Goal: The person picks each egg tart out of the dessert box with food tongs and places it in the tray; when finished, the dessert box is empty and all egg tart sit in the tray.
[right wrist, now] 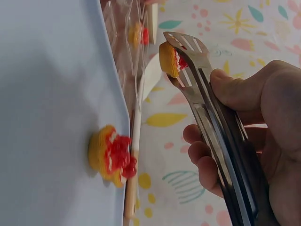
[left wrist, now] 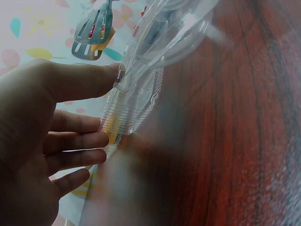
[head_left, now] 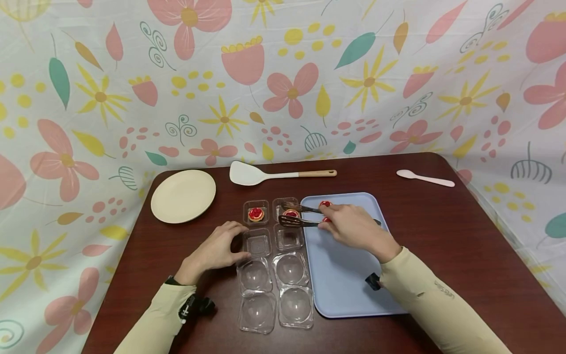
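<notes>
My right hand (head_left: 353, 228) grips metal tongs (right wrist: 221, 136) with slotted ends. Between those ends is a small fruit tart (right wrist: 168, 59) with red topping, over the far right cup of a clear plastic box (head_left: 258, 243). Another tart (head_left: 256, 214) sits in the far left cup. The two nearer cups hold nothing. On the blue tray (head_left: 340, 290), red-topped tarts (right wrist: 110, 153) lie partly hidden by my right hand in the head view. My left hand (head_left: 216, 248) is at the box's left side, thumb and fingers spread and fingertips right at its edge.
Domed clear lids (head_left: 292, 307) lie folded out toward me, beside the tray. A cream plate (head_left: 183, 196) stands at the back left. Behind the box lies a white spatula (head_left: 247, 173) with a wooden handle. A pale pink spoon (head_left: 426, 178) is at the back right.
</notes>
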Demonstrator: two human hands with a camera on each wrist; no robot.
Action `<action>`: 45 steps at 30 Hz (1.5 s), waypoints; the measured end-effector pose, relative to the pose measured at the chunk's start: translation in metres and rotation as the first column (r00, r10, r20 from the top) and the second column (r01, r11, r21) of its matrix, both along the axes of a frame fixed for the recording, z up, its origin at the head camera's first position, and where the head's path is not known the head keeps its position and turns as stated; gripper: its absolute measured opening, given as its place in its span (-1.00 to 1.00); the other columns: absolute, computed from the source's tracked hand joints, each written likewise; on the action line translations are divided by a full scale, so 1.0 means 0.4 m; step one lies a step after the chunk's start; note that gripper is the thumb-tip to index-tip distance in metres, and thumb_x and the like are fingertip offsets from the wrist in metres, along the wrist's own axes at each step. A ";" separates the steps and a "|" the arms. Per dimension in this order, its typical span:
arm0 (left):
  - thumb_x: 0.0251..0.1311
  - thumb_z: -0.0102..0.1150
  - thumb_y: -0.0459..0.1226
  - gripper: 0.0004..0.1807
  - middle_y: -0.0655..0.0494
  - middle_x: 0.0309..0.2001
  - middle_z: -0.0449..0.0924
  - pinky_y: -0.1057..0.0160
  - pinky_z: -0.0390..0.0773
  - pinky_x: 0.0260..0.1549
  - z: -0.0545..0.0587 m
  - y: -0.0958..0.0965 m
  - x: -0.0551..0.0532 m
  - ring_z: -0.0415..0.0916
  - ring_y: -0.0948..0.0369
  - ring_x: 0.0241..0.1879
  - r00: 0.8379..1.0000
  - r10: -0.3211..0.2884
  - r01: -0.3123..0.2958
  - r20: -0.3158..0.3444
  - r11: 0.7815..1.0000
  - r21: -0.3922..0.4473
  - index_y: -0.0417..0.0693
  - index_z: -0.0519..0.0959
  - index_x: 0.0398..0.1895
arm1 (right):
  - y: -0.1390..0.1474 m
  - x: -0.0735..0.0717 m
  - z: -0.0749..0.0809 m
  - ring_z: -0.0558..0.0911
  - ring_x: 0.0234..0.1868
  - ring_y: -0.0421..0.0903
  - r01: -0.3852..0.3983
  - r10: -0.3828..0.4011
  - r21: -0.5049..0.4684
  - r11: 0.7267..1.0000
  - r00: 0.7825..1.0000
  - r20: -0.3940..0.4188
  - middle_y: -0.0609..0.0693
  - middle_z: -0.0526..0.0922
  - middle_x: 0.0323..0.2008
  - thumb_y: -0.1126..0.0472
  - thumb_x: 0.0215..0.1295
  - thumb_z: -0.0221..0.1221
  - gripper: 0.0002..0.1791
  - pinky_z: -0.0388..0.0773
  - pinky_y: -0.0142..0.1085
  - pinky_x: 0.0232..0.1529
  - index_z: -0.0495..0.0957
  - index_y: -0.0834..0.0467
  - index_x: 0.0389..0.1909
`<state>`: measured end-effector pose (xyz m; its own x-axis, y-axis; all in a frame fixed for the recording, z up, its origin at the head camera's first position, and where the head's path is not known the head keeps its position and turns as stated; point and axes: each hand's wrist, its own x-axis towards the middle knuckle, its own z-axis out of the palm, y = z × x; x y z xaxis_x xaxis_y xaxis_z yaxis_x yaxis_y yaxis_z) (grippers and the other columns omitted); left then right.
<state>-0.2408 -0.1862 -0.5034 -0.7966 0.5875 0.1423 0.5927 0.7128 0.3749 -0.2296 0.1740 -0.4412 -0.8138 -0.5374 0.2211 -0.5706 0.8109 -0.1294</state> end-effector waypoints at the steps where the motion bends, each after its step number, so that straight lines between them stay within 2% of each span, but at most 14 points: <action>1: -0.09 0.48 0.03 -0.31 0.08 0.02 0.56 -0.01 0.42 0.10 0.000 0.000 0.000 0.47 0.11 0.08 1.000 0.000 0.000 -0.001 1.000 0.000 -0.15 0.57 0.09 | 0.007 0.000 0.000 0.68 -0.33 -0.05 0.006 -0.006 -0.003 1.000 1.000 0.000 0.01 0.72 -0.21 -0.02 0.30 0.24 -0.55 0.59 -0.05 -0.32 0.59 0.16 0.09; 9: -0.08 0.47 0.03 -0.31 0.07 0.03 0.56 -0.02 0.42 0.09 0.001 0.002 0.002 0.46 0.11 0.09 1.000 0.007 -0.007 0.010 1.000 -0.002 -0.15 0.56 0.09 | 0.057 0.007 0.001 0.71 -0.14 0.11 0.050 -0.050 0.003 0.999 0.999 0.014 0.18 0.70 -0.04 -0.02 0.30 0.23 -0.46 0.61 0.04 -0.18 0.54 0.23 0.19; 17: -0.07 0.47 0.03 -0.31 0.06 0.03 0.56 -0.04 0.43 0.08 0.005 0.003 0.003 0.45 0.10 0.10 1.000 0.003 -0.003 0.007 1.000 0.003 -0.16 0.56 0.10 | 0.101 0.012 -0.007 0.70 -0.10 0.12 0.105 -0.105 -0.019 0.994 0.994 0.019 0.17 0.70 -0.05 -0.03 0.29 0.24 -0.47 0.62 0.03 -0.27 0.55 0.23 0.15; 29: -0.06 0.46 0.02 -0.30 0.05 0.04 0.55 -0.04 0.40 0.14 0.008 0.001 0.004 0.45 0.08 0.12 1.000 0.007 -0.007 0.016 1.000 0.005 -0.17 0.55 0.12 | 0.154 0.010 -0.005 0.67 -0.41 -0.03 0.161 -0.161 -0.034 0.986 0.987 0.002 0.14 0.73 -0.23 0.02 0.23 0.30 -0.52 0.53 -0.14 -0.55 0.59 0.26 0.05; 45: -0.06 0.46 0.03 -0.30 0.04 0.05 0.55 -0.04 0.40 0.15 0.004 0.001 0.009 0.45 0.07 0.12 1.000 0.009 -0.009 0.016 1.000 0.005 -0.17 0.55 0.13 | 0.237 0.021 -0.039 0.61 -0.48 -0.01 0.264 -0.263 -0.037 0.964 0.964 0.023 0.17 0.71 -0.26 0.02 0.23 0.28 -0.55 0.51 -0.03 -0.54 0.59 0.25 0.01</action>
